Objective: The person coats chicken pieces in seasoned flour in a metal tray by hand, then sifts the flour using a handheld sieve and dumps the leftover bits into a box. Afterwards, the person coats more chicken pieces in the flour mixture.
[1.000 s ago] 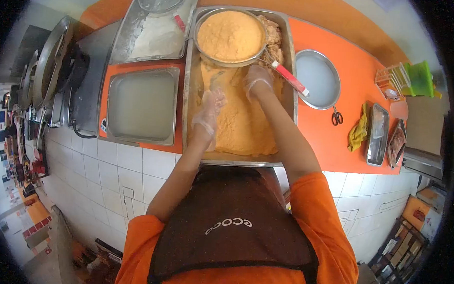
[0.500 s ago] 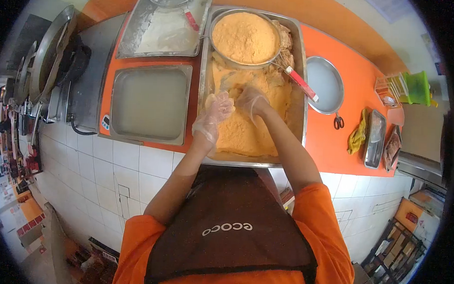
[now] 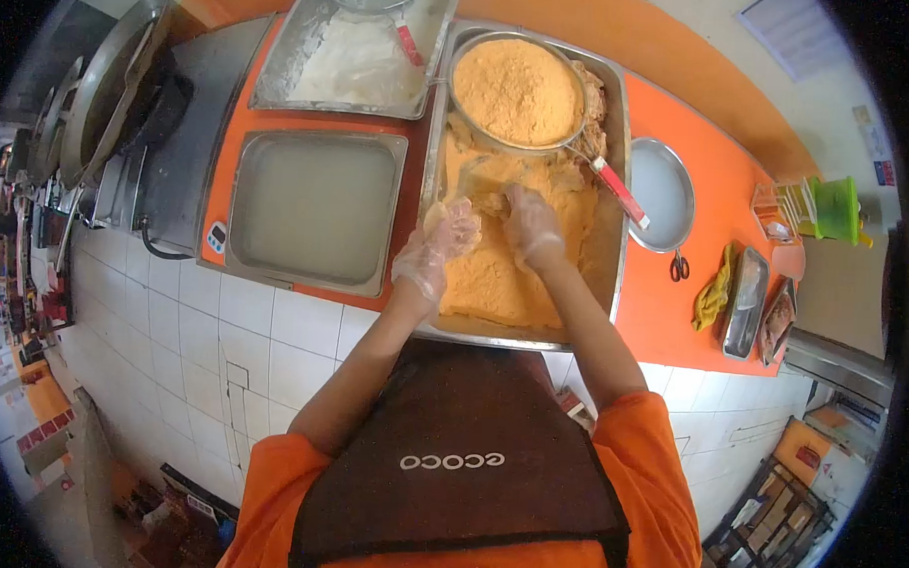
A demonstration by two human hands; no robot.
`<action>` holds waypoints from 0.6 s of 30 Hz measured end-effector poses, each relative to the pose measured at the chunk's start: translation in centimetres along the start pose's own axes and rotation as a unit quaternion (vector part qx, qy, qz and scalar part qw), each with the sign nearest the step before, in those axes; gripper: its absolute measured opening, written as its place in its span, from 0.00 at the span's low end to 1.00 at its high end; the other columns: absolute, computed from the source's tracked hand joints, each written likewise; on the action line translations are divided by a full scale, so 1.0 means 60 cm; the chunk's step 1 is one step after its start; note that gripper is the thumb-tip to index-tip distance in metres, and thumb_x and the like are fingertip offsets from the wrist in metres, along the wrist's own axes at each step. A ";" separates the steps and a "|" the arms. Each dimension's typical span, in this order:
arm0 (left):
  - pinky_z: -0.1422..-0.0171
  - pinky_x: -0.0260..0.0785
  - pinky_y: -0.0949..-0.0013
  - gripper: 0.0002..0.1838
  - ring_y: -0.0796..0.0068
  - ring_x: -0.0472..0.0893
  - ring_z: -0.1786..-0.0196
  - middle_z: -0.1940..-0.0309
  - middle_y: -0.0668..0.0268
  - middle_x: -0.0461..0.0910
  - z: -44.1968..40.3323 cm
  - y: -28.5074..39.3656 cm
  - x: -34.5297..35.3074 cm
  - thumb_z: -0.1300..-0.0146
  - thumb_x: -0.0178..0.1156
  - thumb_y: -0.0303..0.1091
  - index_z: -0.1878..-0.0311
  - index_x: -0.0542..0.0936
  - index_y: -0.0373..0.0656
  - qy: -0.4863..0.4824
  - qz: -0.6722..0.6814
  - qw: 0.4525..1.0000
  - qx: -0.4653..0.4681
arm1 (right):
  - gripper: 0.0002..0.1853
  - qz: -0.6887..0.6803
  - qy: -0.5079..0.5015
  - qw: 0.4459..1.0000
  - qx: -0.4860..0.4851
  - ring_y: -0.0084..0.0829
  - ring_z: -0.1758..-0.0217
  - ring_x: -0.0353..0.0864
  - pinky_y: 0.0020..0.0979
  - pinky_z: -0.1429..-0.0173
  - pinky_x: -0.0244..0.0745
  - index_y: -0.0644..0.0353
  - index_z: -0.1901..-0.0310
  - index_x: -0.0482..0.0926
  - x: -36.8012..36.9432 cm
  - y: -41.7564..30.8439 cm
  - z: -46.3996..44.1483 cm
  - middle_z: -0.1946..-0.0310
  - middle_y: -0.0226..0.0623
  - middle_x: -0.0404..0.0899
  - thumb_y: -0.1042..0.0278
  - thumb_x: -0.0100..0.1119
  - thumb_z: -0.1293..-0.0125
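Observation:
Both my hands wear clear plastic gloves over a large metal tray [image 3: 614, 290] of orange breading flour [image 3: 494, 285]. My left hand [image 3: 444, 242] is at the tray's left side, palm turned up and fingers curled in; what they hold, if anything, I cannot make out. My right hand [image 3: 532, 227] bends down into the flour, its fingers closed around the end of a coated piece of food [image 3: 490, 199]. A sieve [image 3: 519, 91] heaped with orange flour rests across the back of the tray, its red handle pointing right. Lumpy coated pieces [image 3: 595, 119] lie behind it.
To the left are a pan of cloudy liquid [image 3: 312, 209], a small timer [image 3: 217, 238] and a tray of white flour [image 3: 367, 66] with another sieve. On the right lie a round bowl [image 3: 661, 191], scissors [image 3: 680, 267], a yellow cloth [image 3: 713, 293] and a metal tin [image 3: 745, 299].
My right hand has shifted slightly right, and the coated piece at its fingertips shows more clearly. My left hand stays curled at the left. The whole view has shifted a little.

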State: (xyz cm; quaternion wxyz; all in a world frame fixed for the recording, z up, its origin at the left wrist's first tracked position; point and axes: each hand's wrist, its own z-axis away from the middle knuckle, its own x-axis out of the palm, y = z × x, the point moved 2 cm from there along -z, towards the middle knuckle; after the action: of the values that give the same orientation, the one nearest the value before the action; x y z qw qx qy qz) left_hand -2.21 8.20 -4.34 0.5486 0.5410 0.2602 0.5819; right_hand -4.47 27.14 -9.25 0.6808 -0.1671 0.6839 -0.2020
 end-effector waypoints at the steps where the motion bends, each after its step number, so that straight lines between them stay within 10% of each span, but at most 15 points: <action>1: 0.41 0.70 0.67 0.27 0.70 0.78 0.49 0.51 0.59 0.78 -0.003 -0.009 -0.004 0.27 0.43 0.49 0.39 0.69 0.34 0.008 -0.034 0.999 0.007 | 0.15 -0.004 -0.038 0.999 0.026 0.49 0.54 0.77 0.42 0.50 0.73 0.58 0.54 0.75 0.005 0.016 -0.009 0.58 0.49 0.78 0.76 0.53 0.45; 5: 0.42 0.70 0.68 0.28 0.70 0.78 0.49 0.51 0.59 0.78 -0.012 0.013 -0.001 0.27 0.42 0.50 0.39 0.70 0.35 -0.009 -0.066 0.997 0.033 | 0.14 -0.009 0.071 0.997 0.005 0.49 0.55 0.78 0.42 0.51 0.73 0.58 0.56 0.76 -0.018 0.015 -0.017 0.60 0.49 0.79 0.74 0.55 0.46; 10: 0.42 0.70 0.69 0.26 0.73 0.77 0.49 0.50 0.60 0.77 -0.014 0.024 0.005 0.26 0.41 0.49 0.39 0.70 0.35 -0.002 -0.019 0.999 0.031 | 0.16 0.104 -0.074 0.988 0.086 0.50 0.54 0.77 0.43 0.49 0.73 0.58 0.55 0.77 0.008 0.074 -0.034 0.59 0.50 0.78 0.71 0.58 0.47; 14: 0.42 0.70 0.68 0.26 0.73 0.77 0.48 0.48 0.60 0.77 -0.020 0.016 -0.011 0.26 0.42 0.48 0.38 0.69 0.35 -0.012 -0.012 1.000 0.021 | 0.16 0.104 0.123 0.979 0.127 0.45 0.51 0.77 0.39 0.49 0.73 0.57 0.55 0.77 -0.035 0.053 -0.065 0.59 0.46 0.79 0.71 0.58 0.48; 18: 0.41 0.70 0.67 0.26 0.72 0.77 0.47 0.44 0.60 0.74 -0.014 0.028 0.001 0.26 0.43 0.47 0.37 0.67 0.35 -0.011 -0.014 0.999 0.034 | 0.13 0.387 -0.102 0.916 0.028 0.36 0.48 0.77 0.29 0.46 0.69 0.57 0.57 0.81 0.041 0.093 -0.117 0.56 0.41 0.80 0.66 0.54 0.42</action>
State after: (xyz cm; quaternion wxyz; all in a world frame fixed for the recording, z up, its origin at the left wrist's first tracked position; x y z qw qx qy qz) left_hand -3.54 8.08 -3.06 0.5405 0.5623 0.2814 0.5591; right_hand -11.27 31.06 -14.25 0.7765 0.1094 0.6159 0.0764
